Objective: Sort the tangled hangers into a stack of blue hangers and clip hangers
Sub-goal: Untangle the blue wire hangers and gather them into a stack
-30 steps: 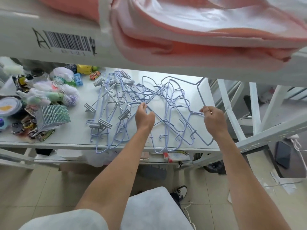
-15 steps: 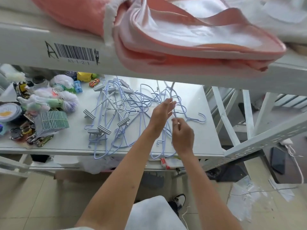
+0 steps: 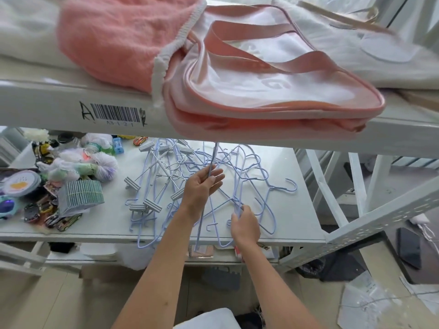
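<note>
Thin pale-blue hangers (image 3: pixel 247 186) lie tangled

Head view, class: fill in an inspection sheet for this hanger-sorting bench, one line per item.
Surface: white shelf, lit from above.
Job's things: blue hangers tangled at the right; clip hangers at the left, overlapping them.
Clutter: toy cars, net puffs, comb pack.
Hands: left hand holds an upright hanger bar; right hand grips blue wire.
Cables: white cord at the right.
Surroundings: pink bag on the upper shelf; tiled floor.
</note>
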